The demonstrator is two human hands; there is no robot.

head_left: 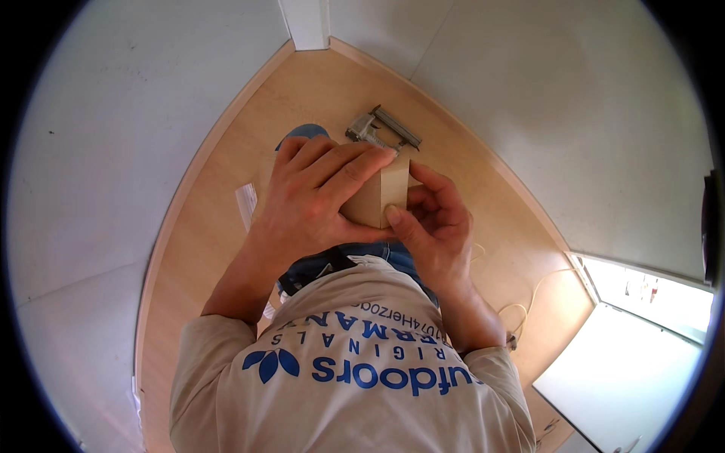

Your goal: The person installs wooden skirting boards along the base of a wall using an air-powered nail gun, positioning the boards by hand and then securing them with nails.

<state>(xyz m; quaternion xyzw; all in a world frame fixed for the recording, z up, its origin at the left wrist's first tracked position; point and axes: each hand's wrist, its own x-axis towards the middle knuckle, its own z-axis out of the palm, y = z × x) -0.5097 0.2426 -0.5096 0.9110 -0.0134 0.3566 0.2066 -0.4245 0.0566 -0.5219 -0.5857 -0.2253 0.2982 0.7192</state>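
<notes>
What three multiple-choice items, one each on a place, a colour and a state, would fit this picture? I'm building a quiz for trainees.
1. Where does the nail gun lie?
A. On the floor beyond the hands
B. On the windowsill
C. In the right hand

2. What colour is the block?
A. Dark blue
B. Pale wood
C. Black

3. How is the block held?
A. Lying loose on the floor
B. By the left hand alone
C. Between both hands

Key: 1 A, it rests on the wood floor past the hands. 2 B, its faces are light tan. 3 C, the left hand covers it and the right hand pinches its side.
</notes>
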